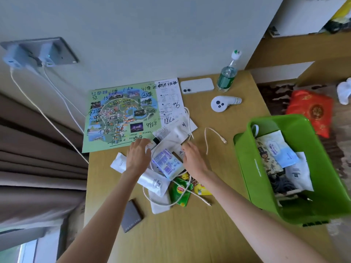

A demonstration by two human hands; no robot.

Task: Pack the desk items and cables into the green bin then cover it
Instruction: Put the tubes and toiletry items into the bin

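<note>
Head view: both hands reach into a heap of white packets on the desk (218, 234), left hand (137, 155) and right hand (193, 158) apart, fingers spread, gripping nothing. A loose white cable (212, 136) lies just beyond the right hand; the green bin (252, 168) sits further right, partly filled.

The pile of packets (167, 164) lies mid-desk (190, 234). Left of and behind the pile lies a map (121, 114); right of it stands the bin (247, 164), with packets inside. Behind the pile are a phone (197, 85), a bottle (227, 76) and a controller (221, 103). A wallet (131, 217) lies in front of the pile.
</note>
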